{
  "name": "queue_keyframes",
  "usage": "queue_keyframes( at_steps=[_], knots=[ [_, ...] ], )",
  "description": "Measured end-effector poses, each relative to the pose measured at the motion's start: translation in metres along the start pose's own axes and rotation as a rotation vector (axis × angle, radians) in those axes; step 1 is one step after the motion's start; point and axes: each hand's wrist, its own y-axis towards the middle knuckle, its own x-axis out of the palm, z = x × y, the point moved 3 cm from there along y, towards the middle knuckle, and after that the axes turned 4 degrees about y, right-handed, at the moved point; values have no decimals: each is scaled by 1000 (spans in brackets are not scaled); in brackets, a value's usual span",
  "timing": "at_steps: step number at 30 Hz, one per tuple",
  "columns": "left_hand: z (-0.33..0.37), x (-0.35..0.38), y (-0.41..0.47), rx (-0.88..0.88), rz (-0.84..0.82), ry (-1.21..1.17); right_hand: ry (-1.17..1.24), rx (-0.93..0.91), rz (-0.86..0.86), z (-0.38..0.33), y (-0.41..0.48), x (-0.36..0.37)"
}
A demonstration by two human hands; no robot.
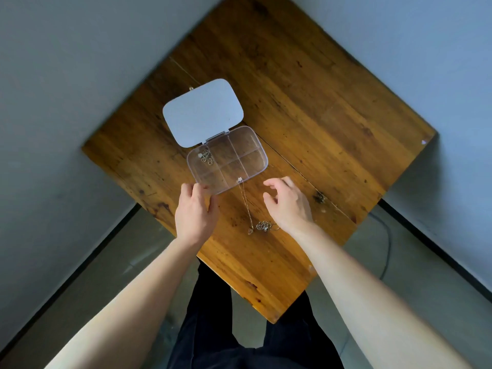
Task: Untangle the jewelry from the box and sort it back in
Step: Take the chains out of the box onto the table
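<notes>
A clear plastic jewelry box [262,155] with several compartments lies open on the wooden table [319,102], its pale lid [203,111] folded back. Small rings and earrings [205,157] sit in its far-left compartment. A thin necklace chain [245,203] runs from the box's near edge, where a small pendant [239,179] rests, down to a tangled clump of rings and chain [263,226] on the table. My left hand [195,211] grips the box's near-left corner. My right hand [288,202] hovers just right of the chain, fingers spread and curled, holding nothing.
The table stands cornerwise between two grey walls, with its near corner [273,319] by my dark trousers. A dark knot [319,197] marks the wood to the right of my hand. A cable [387,249] lies on the floor at right.
</notes>
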Motion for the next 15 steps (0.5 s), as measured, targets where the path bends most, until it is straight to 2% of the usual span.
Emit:
queue_keyframes(
  at_steps=[3,5,10,15],
  knots=[
    [-3,-12,28,117,38,99,-89,-219,-87,-29,21,6],
    [0,-17,49,189,17,180,-122,-304,-161,-43,30,11],
    [12,-18,95,209,-221,481,-349,-390,-230,-63,43,16],
    [23,-7,105,224,-338,745,-554,-484,-307,-77,40,21]
  ],
)
